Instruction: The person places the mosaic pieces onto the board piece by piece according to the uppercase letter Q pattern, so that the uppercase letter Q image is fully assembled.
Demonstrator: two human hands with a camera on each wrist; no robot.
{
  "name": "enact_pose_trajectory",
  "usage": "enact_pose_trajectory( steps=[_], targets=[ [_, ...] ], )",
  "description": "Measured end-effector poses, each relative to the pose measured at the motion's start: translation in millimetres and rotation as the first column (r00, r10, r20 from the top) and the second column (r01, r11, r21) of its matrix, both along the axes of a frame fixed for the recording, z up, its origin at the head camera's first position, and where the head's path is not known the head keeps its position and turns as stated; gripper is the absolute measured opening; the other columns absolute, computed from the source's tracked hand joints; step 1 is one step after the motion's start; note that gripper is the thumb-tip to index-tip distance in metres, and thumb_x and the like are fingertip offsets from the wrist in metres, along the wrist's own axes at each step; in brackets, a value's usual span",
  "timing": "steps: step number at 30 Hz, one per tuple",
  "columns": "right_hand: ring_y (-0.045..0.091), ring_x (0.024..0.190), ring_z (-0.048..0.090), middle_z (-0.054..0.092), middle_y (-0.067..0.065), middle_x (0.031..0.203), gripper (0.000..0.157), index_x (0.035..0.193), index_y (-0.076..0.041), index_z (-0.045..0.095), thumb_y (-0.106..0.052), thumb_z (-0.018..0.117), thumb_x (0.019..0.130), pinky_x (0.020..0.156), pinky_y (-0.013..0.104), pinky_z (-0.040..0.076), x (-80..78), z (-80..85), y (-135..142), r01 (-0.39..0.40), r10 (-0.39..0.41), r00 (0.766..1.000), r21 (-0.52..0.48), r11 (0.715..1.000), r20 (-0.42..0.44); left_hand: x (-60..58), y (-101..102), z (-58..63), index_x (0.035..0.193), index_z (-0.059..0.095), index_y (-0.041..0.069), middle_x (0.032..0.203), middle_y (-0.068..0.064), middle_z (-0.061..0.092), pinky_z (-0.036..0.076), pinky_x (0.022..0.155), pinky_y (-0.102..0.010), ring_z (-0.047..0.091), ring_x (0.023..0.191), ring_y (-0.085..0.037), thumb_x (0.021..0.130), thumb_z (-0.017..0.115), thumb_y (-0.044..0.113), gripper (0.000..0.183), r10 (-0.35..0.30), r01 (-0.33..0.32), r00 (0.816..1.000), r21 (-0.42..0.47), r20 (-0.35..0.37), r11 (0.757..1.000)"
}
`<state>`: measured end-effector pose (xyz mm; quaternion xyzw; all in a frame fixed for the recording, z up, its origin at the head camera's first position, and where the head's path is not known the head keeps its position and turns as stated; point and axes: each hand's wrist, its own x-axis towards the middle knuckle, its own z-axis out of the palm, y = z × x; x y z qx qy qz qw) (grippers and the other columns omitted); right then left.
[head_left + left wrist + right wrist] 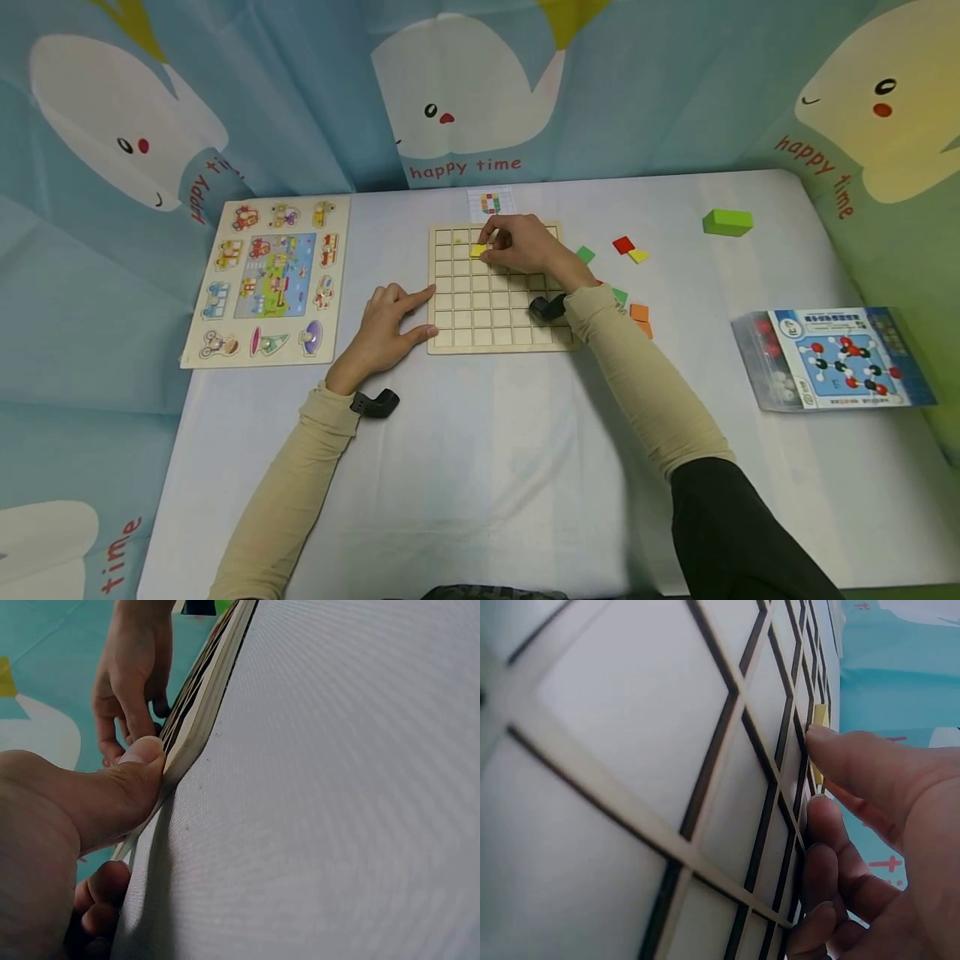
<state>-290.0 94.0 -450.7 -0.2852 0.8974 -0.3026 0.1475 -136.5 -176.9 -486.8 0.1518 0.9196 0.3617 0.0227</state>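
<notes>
A wooden grid board (462, 319) lies on the white table. Over one of its upper-left cells, my right hand (525, 242) pinches a small yellow square tile (477, 250). From the right wrist view, the thumb (847, 754) presses on the tile's face, close against the grid. My left hand (386, 327) is at the board's left edge, index finger and thumb spread apart and touching it. The left wrist view shows that thumb (131, 780) on the board's rim. Behind the board lies a card (507, 200) printed with a coloured square pattern.
Loose tiles lie right of the board: green (586, 255), red (623, 245), yellow (638, 256) and orange (639, 312). A picture puzzle board (202, 325) lies at left. At right are a green block (727, 222) and a clear box (840, 358) with a molecule-picture label.
</notes>
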Motion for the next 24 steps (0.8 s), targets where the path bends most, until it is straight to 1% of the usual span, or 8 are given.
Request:
enact_pose_trajectory(
  steps=[8, 11, 18, 24],
  targets=[
    [0.024, 0.082, 0.064, 0.073, 0.011, 0.095, 0.020, 0.118, -0.009, 0.073, -0.018, 0.075, 0.100, 0.086, 0.040, 0.048, 0.5, 3.8, 1.5, 0.023, -0.022, 0.999, -0.023, 0.999, 0.049, -0.5, -0.3, -1.7, 0.155, 0.055, 0.011, 0.098, -0.011, 0.047, 0.026, 0.087, -0.040, 0.035, 0.092, -0.026, 0.095, 0.082, 0.027, 0.068, -0.005, 0.005, 1.000, 0.000, 0.001, 1.000],
    [0.023, 0.080, 0.063, 0.073, 0.011, 0.095, 0.020, 0.118, -0.009, 0.073, -0.018, 0.075, 0.100, 0.085, 0.041, 0.049, 0.3, 4.2, 0.7, 0.018, -0.017, 0.999, -0.020, 1.000, 0.043, -0.7, -0.2, -1.8, 0.155, 0.055, 0.011, 0.099, -0.011, 0.048, 0.026, 0.087, -0.039, 0.035, 0.092, -0.026, 0.095, 0.082, 0.027, 0.068, -0.004, 0.004, 1.000, -0.004, 0.004, 1.000],
    [0.023, 0.080, 0.063, 0.071, 0.011, 0.093, 0.021, 0.118, -0.007, 0.072, -0.017, 0.075, 0.100, 0.089, 0.043, 0.049, 0.0, 4.0, -0.6, 0.015, -0.014, 0.999, -0.032, 0.999, 0.032, -1.7, -0.9, -2.0, 0.156, 0.055, 0.012, 0.100, -0.012, 0.049, 0.026, 0.087, -0.039, 0.035, 0.093, -0.027, 0.096, 0.081, 0.027, 0.067, 0.000, 0.000, 1.000, -0.005, 0.018, 1.000],
    [0.023, 0.082, 0.062, 0.070, 0.011, 0.095, 0.026, 0.121, -0.007, 0.068, -0.018, 0.076, 0.099, 0.085, 0.039, 0.048, -0.1, 1.5, -0.3, 0.036, -0.034, 0.999, -0.044, 0.998, 0.038, -2.3, -0.8, -2.7, 0.156, 0.055, 0.013, 0.100, -0.012, 0.048, 0.025, 0.086, -0.039, 0.035, 0.093, -0.027, 0.096, 0.081, 0.028, 0.068, 0.004, -0.003, 1.000, -0.011, 0.022, 1.000]
  ],
)
